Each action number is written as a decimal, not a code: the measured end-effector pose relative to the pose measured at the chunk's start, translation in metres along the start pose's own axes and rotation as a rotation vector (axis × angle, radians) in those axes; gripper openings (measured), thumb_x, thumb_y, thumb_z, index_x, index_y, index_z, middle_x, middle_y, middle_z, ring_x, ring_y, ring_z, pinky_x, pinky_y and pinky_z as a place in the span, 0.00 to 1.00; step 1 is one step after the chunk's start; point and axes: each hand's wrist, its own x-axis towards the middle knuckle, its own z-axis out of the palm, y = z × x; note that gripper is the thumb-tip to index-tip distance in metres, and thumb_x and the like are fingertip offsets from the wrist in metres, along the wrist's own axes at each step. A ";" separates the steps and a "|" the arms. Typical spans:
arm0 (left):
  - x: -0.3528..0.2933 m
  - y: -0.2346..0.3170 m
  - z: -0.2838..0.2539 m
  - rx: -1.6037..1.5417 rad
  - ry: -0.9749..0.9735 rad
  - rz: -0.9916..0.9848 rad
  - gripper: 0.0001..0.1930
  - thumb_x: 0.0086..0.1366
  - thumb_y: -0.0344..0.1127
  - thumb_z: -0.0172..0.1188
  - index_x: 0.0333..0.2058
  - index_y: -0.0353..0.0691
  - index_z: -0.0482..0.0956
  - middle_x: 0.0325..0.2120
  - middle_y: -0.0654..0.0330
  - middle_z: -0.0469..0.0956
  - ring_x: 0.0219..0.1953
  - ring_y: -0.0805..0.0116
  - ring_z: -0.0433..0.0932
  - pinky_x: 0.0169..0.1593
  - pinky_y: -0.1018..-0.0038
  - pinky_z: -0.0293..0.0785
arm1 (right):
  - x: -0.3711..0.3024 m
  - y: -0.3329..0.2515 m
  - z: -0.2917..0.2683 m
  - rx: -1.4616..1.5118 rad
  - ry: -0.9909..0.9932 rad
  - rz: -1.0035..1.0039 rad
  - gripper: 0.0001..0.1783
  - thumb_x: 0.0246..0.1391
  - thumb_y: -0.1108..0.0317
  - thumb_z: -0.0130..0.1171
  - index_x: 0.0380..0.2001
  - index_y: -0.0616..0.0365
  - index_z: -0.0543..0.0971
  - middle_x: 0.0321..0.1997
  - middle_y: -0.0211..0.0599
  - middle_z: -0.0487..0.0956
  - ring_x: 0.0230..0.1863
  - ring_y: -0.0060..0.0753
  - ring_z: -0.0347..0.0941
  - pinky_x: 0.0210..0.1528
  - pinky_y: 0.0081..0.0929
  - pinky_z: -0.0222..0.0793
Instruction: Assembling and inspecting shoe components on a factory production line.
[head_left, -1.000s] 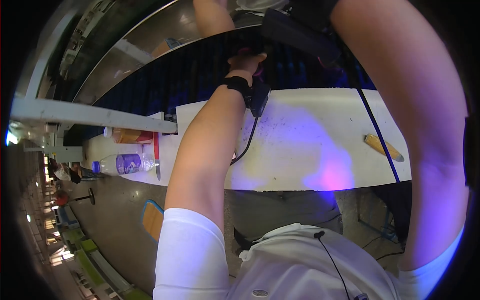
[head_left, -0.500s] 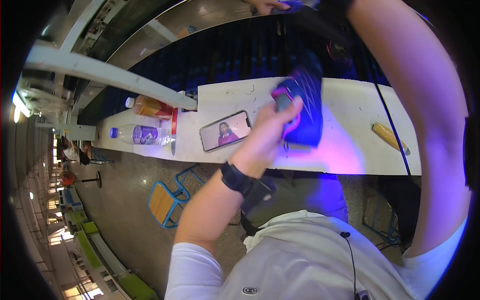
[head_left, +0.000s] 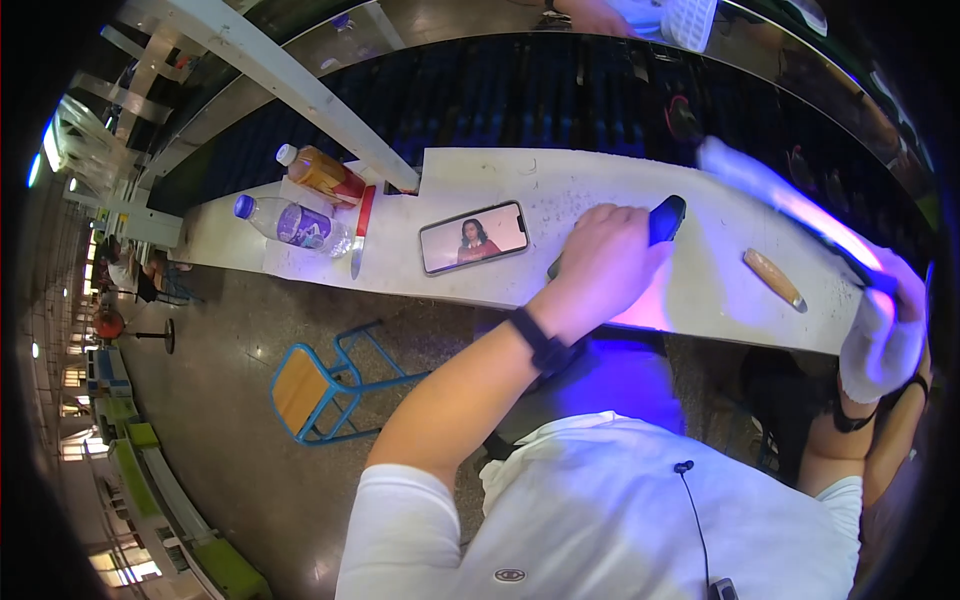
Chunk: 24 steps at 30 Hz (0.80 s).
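Note:
My left hand [head_left: 610,260], a black band on its wrist, is closed over a dark blue shoe [head_left: 668,218] low over the white bench [head_left: 560,180]. Most of the shoe is hidden by the hand. At the far right my right hand [head_left: 885,340] wears what looks like a white glove, with a dark band below it. Its fingers are around the near end of a long pale thing [head_left: 790,200], smeared by motion and lit blue-white, so its kind is unclear. A wooden-handled tool [head_left: 775,280] lies on the bench between my hands.
On the bench left of my hand lie a phone [head_left: 474,238] showing a person, a red-handled knife [head_left: 362,235], a clear bottle [head_left: 300,225] and an orange drink bottle [head_left: 322,175]. Behind runs a dark slatted conveyor [head_left: 490,90]. A blue-framed stool [head_left: 305,390] stands left. Across is another person's hand [head_left: 595,15].
My right arm has swung from the far side down to the right edge, with the long pale thing there now. My left hand has moved right and turned over the shoe, which lies lower.

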 end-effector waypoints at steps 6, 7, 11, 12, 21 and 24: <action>0.027 0.009 0.025 0.124 -0.266 -0.146 0.20 0.71 0.49 0.63 0.40 0.33 0.79 0.32 0.46 0.84 0.37 0.43 0.83 0.50 0.53 0.75 | -0.042 0.001 0.052 0.474 -0.128 0.555 0.17 0.71 0.59 0.61 0.48 0.65 0.78 0.42 0.37 0.83 0.45 0.31 0.80 0.54 0.28 0.73; 0.021 0.010 0.021 0.086 -0.163 -0.086 0.20 0.71 0.49 0.63 0.40 0.33 0.80 0.33 0.46 0.85 0.38 0.44 0.84 0.50 0.53 0.75 | -0.055 0.003 0.060 0.579 -0.069 0.589 0.20 0.71 0.54 0.62 0.46 0.63 0.78 0.43 0.35 0.81 0.48 0.30 0.79 0.55 0.28 0.72; -0.014 0.028 -0.004 -0.342 0.279 0.197 0.21 0.68 0.45 0.68 0.52 0.35 0.80 0.43 0.50 0.84 0.46 0.46 0.81 0.54 0.56 0.73 | -0.088 0.007 0.080 0.759 0.076 0.501 0.32 0.66 0.44 0.67 0.55 0.62 0.74 0.48 0.44 0.83 0.52 0.40 0.82 0.65 0.43 0.73; -0.026 0.026 -0.011 -0.431 0.244 0.251 0.27 0.67 0.41 0.70 0.59 0.33 0.75 0.52 0.49 0.81 0.52 0.43 0.79 0.61 0.55 0.72 | -0.086 0.001 0.085 0.760 0.079 0.505 0.32 0.66 0.44 0.67 0.55 0.62 0.74 0.48 0.44 0.83 0.52 0.40 0.82 0.65 0.43 0.73; -0.066 0.044 -0.020 -0.798 0.288 0.170 0.17 0.62 0.19 0.70 0.44 0.34 0.71 0.61 0.36 0.73 0.62 0.44 0.78 0.68 0.51 0.72 | -0.068 -0.010 0.090 0.977 -0.070 0.556 0.27 0.46 0.59 0.84 0.34 0.56 0.73 0.63 0.66 0.78 0.64 0.61 0.78 0.73 0.58 0.66; -0.078 0.052 -0.036 -0.528 0.267 0.105 0.15 0.59 0.20 0.74 0.39 0.35 0.75 0.58 0.36 0.79 0.58 0.42 0.82 0.60 0.59 0.80 | -0.048 -0.030 0.116 1.165 -0.178 0.590 0.22 0.43 0.69 0.83 0.34 0.57 0.77 0.72 0.67 0.72 0.74 0.63 0.68 0.76 0.56 0.61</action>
